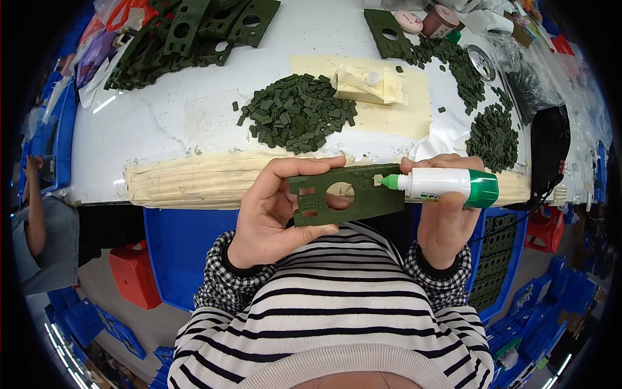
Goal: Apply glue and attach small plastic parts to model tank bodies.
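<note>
My left hand [262, 217] grips a flat dark green plastic plate [374, 206] by its left end, thumb below and fingers along the top edge. The plate has a large round hole and small rectangular openings. In my right hand [446, 227] lies a white glue bottle [439, 181] with a green base, held sideways. Its green nozzle points left at the plate's right part, beside a small square opening; whether the tip touches the surface I cannot tell. Beyond the plate, a heap of small dark green pieces [295, 113] lies on the table.
Similar green plates [184, 39] are stacked at the far left. A taped block [369, 84] stands beside the heap; more small pieces [492, 136] lie at right. Tape covers the table's front edge [188, 180]. Blue trays [172, 259] and a red stool [134, 272] are below.
</note>
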Available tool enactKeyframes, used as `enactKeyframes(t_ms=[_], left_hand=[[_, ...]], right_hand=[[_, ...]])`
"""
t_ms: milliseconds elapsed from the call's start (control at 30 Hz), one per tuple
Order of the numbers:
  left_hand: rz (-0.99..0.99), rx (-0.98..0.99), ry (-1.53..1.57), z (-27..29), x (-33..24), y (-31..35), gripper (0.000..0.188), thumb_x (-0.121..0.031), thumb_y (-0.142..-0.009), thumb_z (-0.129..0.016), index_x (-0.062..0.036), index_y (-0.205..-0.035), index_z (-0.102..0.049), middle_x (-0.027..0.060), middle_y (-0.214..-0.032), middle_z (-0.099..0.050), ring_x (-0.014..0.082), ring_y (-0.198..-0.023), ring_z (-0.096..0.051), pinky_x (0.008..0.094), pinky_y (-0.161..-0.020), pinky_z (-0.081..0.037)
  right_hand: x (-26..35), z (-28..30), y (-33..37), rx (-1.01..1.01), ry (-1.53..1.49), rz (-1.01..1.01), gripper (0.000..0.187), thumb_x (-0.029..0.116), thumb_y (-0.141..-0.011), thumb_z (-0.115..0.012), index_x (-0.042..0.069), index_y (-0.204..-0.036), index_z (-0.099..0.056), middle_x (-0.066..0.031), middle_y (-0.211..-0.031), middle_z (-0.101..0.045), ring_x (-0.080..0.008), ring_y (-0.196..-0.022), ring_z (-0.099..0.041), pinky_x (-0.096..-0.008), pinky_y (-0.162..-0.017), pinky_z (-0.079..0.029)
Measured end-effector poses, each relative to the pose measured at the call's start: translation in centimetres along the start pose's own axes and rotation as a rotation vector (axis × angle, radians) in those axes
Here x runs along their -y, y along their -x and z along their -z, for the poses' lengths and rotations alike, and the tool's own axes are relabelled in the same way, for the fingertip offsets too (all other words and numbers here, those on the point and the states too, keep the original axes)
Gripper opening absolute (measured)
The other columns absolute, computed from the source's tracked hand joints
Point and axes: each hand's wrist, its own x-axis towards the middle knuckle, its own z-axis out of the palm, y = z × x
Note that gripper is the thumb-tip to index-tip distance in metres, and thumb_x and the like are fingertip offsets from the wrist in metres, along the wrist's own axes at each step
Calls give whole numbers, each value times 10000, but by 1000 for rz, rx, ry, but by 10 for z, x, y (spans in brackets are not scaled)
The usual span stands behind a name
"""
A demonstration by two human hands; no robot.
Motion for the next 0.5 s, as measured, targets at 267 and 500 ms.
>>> enactKeyframes(t_ms=[267, 500], left_hand=[[-1, -22, 50, 0, 0, 0, 605, 115, -760, -698, 23, -1275, -393, 242, -1394, -412, 239, -1142, -578, 351, -984, -506], [2, -24, 31, 0, -2, 0, 602, 113, -759, -700, 23, -1272, -396, 240, -1390, -418, 241, -1141, -578, 353, -989, -503]], right_hand=[[-4, 1, -1, 36, -110, 49, 441, 288, -872, -694, -46, -1075, -492, -188, -939, -659, -279, -944, -667, -385, -857, -532], [-3, 2, -1, 50, -85, 60, 439, 279, -865, -702, -44, -1074, -492, -195, -957, -662, -276, -948, -668, -383, -857, -535]])
